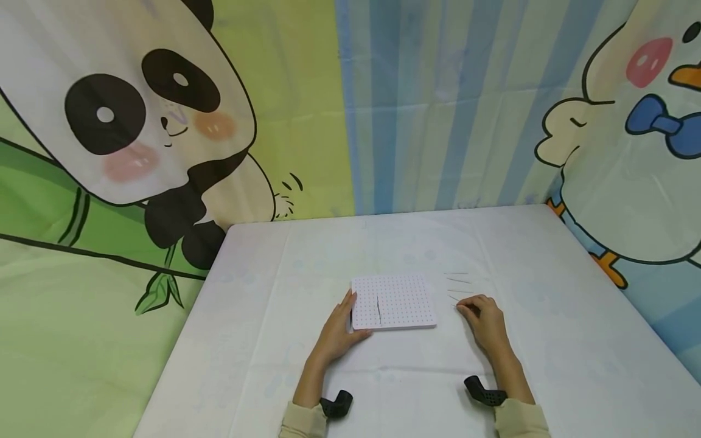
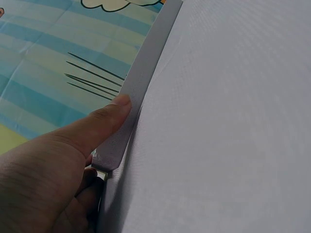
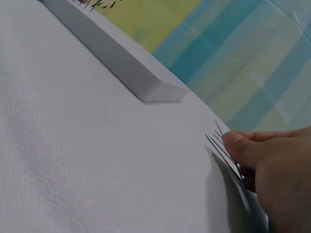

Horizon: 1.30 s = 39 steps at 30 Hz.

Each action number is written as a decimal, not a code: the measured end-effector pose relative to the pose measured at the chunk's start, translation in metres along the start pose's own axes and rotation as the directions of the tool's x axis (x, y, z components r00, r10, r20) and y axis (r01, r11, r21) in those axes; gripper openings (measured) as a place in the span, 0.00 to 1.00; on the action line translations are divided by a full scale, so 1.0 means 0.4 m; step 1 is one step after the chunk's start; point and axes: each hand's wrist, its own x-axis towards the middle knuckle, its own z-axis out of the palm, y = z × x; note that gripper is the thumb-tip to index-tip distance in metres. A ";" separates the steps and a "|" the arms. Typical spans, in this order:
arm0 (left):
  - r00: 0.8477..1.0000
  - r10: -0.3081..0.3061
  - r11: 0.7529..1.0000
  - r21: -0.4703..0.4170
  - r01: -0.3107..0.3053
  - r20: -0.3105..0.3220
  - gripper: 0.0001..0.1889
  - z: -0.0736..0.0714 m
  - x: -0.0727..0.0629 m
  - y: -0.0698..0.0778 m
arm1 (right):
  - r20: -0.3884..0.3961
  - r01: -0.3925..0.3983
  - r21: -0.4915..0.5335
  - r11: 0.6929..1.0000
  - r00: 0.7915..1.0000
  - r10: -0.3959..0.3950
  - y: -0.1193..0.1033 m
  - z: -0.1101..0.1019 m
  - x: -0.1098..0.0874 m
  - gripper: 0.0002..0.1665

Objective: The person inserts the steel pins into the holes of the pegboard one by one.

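A white board dotted with rows of small holes [image 1: 405, 298] lies flat on the table. My left hand [image 1: 335, 333] grips its near left corner, fingers along the left side and thumb [image 2: 104, 121] on the front edge. Several thin dark pins [image 2: 95, 69] stand upright in the board, in a line near its left side. To the right of the board, my right hand [image 1: 484, 322] pinches one end of a thin pin between thumb and index finger, low over the table. More loose pins [image 1: 459, 281] lie just beyond its fingertips, roughly parallel.
The table [image 1: 274, 286] has a white cloth. Behind it hangs a cloth printed with a panda [image 1: 164, 121], stripes and a white bird [image 1: 630, 182]. A black wrist mount [image 1: 336, 404] sits on the left wrist, another [image 1: 484, 392] on the right.
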 end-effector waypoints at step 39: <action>0.999 0.043 0.999 0.012 -0.043 0.001 0.47 0.004 0.003 -0.015 | 0.080 0.030 0.575 0.818 0.993 -0.092 -0.349 0.192 0.083 0.07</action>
